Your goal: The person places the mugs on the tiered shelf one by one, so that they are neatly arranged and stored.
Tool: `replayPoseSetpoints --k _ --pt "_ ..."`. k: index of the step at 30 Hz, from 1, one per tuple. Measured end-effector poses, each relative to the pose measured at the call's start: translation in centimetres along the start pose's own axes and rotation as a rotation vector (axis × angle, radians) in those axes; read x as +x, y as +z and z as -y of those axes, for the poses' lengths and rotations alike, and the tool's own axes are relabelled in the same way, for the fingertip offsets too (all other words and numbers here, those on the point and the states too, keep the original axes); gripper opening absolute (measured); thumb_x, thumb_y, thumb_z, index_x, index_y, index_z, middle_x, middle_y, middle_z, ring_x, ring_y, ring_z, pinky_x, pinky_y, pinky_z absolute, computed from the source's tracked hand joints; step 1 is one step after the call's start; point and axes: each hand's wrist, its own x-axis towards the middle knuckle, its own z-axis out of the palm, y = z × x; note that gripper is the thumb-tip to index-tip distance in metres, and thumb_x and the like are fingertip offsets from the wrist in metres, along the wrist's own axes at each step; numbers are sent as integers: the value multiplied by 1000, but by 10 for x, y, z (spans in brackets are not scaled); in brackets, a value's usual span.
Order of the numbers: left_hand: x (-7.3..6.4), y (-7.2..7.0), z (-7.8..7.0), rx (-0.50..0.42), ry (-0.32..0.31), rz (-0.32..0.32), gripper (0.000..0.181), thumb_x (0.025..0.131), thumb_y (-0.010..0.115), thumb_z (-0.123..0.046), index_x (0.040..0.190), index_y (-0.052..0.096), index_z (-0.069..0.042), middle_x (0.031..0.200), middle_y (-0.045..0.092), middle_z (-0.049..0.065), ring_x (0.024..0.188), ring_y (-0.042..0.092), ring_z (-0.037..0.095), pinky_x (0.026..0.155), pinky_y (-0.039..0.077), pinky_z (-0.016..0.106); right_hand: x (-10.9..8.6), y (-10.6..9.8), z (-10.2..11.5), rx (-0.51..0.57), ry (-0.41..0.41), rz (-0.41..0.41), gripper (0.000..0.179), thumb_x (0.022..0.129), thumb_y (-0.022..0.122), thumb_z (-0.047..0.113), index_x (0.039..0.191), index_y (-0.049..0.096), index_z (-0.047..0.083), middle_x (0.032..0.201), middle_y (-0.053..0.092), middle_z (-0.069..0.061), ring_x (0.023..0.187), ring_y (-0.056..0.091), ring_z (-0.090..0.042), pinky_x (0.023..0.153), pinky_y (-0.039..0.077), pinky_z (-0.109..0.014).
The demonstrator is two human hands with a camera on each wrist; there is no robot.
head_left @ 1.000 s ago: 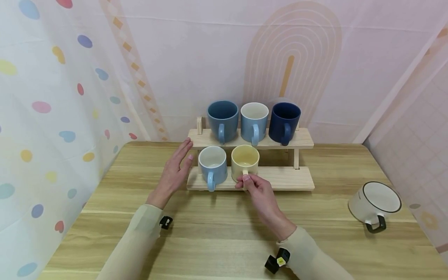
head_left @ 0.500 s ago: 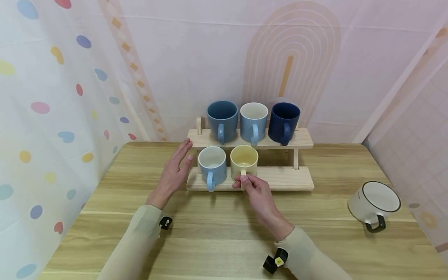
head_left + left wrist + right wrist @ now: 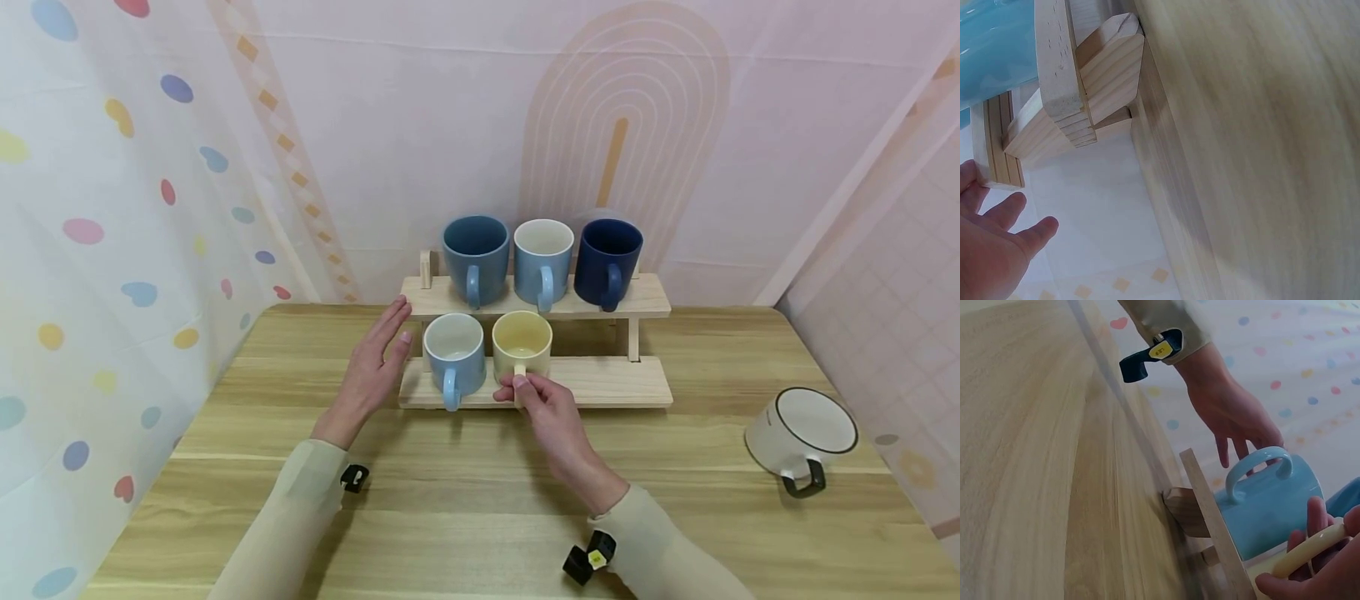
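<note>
In the head view a pale yellow mug (image 3: 506, 363) stands upright on the lower tier of a two-tier wooden rack (image 3: 611, 385). My right hand (image 3: 558, 421) pinches its handle (image 3: 1313, 549) between thumb and fingers. Left of it, with a small gap, is a light blue mug (image 3: 467, 377) with a white inside. My left hand (image 3: 367, 371) has its fingers extended at the rack's left end. Its fingertips meet the end of the upper board (image 3: 999, 147) in the left wrist view.
The upper tier bears a grey-blue mug (image 3: 491, 271), a light blue mug (image 3: 528, 279) and a navy mug (image 3: 592, 275), handles forward. A white mug with a black rim (image 3: 776, 442) stands on the wooden table (image 3: 465, 508) at right. Patterned curtains (image 3: 420, 125) hang behind.
The right hand shifts very slightly left with its hold on the yellow mug's handle. Otherwise the mugs, rack and left hand look the same, apart from a slight camera drift.
</note>
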Motion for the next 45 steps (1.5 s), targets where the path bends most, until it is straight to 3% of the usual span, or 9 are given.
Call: replayPoseSetpoints --k 2,4,13,19,25,30,39,45 --pt "0 0 0 -2 -3 3 49 110 46 -22 155 45 -1 166 36 10 153 32 33 123 25 54 1 0 0 9 3 3 31 111 49 16 92 62 -6 103 75 -14 116 59 -23 106 45 -41" --pt "0 0 0 -4 -7 8 49 111 46 -23 155 45 -2 166 35 9 153 31 32 123 25 54 2 -1 0 12 5 5 30 110 50 16 94 63 -5 103 74 -13 113 58 -23 103 45 -41" --pt "1 -1 3 3 -16 19 51 112 43 -28 156 45 -3 167 35 7 153 31 32 123 25 55 0 -8 -3 -40 -20 -6 22 106 57 13 115 65 -6 110 69 -14 106 59 -19 98 50 -39" --pt "2 -2 2 2 -21 25 51 112 43 -28 156 44 -3 167 34 6 153 31 30 123 25 55 -9 -19 -3 -161 -83 -14 32 104 63 14 130 61 -4 123 67 -15 112 62 -20 98 51 -30" --pt "0 -2 3 -2 -19 30 50 112 43 -28 156 44 -3 167 34 6 153 30 31 123 25 55 -19 -41 3 -308 -127 14 36 106 62 24 133 61 1 133 65 -12 123 60 -27 107 47 -47" --pt "-1 -2 3 -1 -18 28 50 112 42 -28 156 44 -3 167 34 6 154 30 30 123 24 55 -27 -62 11 -382 -165 41 33 108 58 28 131 63 5 132 66 -10 127 60 -26 108 47 -49" --pt "-1 -3 2 -9 -17 27 50 112 43 -28 156 45 -3 167 34 6 153 30 31 123 25 55 -48 -95 33 -485 -258 -53 27 110 53 28 118 71 9 119 72 -3 113 64 -25 93 52 -26" --pt "0 -3 1 -8 -18 30 50 112 43 -29 156 44 -4 167 33 5 154 30 30 123 25 55 -62 -123 45 -555 -323 -160 25 110 53 22 116 71 8 116 73 -4 109 64 -8 89 49 -16"
